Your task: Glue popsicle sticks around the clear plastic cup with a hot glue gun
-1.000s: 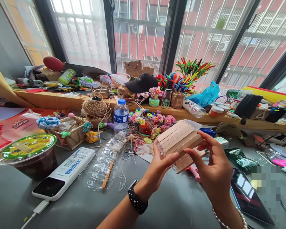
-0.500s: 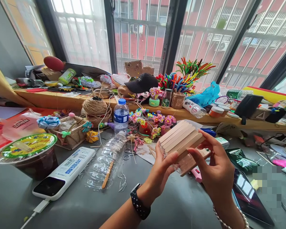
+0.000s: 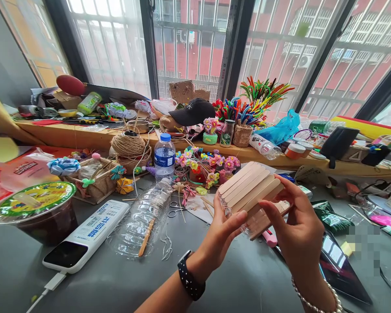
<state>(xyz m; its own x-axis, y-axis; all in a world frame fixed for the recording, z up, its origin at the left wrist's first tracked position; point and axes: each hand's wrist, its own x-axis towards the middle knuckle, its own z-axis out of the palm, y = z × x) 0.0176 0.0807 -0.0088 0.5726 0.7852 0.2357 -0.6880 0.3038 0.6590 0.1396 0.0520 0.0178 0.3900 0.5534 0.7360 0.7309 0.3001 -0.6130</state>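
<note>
Pale wooden craft sticks (image 3: 244, 184) lie side by side over a clear plastic piece (image 3: 249, 221) that shows beneath them. My left hand (image 3: 218, 230) is closed around the near left side of this craft-stick piece, thumb along its lower edge. At the other end my right hand (image 3: 296, 221) grips it, with the fingers behind and the thumb bent toward the front stick. More sticks show on its lower side; part of that side is hidden by my hands. The whole piece is held tilted above the grey table.
A cut clear bottle (image 3: 143, 217) with one stick lies left of my hands. Scissors (image 3: 176, 208) and white thread (image 3: 167, 248) are close by. Further left stand a white power bank (image 3: 87, 232) and a lidded cup (image 3: 42, 217). A dark tablet (image 3: 342, 269) lies at right.
Both hands and the craft-stick piece have shifted slightly to the right. My right thumb sits a little further from the front stick's face. The view has moved slightly.
</note>
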